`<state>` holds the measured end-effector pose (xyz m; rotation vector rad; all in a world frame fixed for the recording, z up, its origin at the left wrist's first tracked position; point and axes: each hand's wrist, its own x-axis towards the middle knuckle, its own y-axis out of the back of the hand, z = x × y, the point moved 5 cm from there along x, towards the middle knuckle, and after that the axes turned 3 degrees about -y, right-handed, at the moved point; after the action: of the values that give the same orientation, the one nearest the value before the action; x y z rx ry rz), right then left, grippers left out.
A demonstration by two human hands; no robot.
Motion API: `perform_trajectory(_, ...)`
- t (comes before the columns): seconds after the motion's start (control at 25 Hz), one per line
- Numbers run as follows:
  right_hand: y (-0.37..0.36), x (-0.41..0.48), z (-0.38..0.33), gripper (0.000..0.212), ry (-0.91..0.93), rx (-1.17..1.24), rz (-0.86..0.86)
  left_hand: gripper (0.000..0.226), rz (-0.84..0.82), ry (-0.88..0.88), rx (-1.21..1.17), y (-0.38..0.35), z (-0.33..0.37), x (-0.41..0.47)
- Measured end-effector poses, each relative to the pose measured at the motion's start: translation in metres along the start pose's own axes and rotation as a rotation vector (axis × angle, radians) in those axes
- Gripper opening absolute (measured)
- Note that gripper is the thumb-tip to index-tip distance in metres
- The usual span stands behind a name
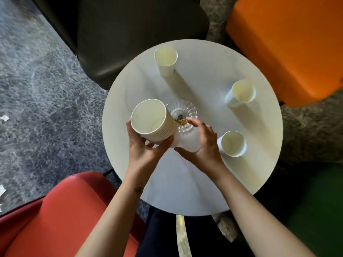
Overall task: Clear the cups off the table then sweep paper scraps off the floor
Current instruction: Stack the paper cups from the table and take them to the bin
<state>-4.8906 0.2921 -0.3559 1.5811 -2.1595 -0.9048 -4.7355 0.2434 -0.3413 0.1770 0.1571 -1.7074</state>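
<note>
**Stack in hand, three cups still standing**

Both hands hold one tilted stack of nested cream paper cups (154,121), its mouth facing the camera.
- Left hand (143,151): thumb and fingers curled round the ribbed rim end.
- Right hand (202,145): thumb and fingers wrapped round the white base end, the forefinger lying straighter over the top.
- A ribbed clear glass ashtray (183,110) sits just past the right fingertips, beneath the stack's base.

Three loose cups stand upright on the round white table (185,182).
- The nearest paper cup (233,143) is just beside the right knuckles.
- The second paper cup (241,92) is well beyond the right fingertips.
- The far paper cup (165,60) is well beyond both hands.

To do the step well, let the left hand carry the whole stack, squeezing lightly so the rims don't crush or slide apart. That frees the right hand for the nearest cup, which can go into the stack's open mouth. Keep the base lifted clear of the ashtray.

White paper scraps (4,118) lie on the floor well left of the left fingers. They are probably for later.
</note>
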Motion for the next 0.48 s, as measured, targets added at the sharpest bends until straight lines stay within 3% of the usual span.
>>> perform_trajectory(0.2, 0.070, -0.017, 0.079, 0.084, -0.175, -0.255, 0.150, 0.077, -0.009, 0.011, -0.060, -0.050, 0.010, -0.006)
perform_trajectory(0.36, 0.072, -0.024, 0.113, 0.084, -0.313, -0.111, 0.027, 0.081, -0.033, 0.044, -0.074, -0.092, 0.010, -0.017)
perform_trajectory(0.48, 0.069, -0.027, 0.110, 0.076, -0.219, -0.098, 0.014, 0.089, -0.073, 0.077, -0.060, -0.117, 0.008, -0.024)
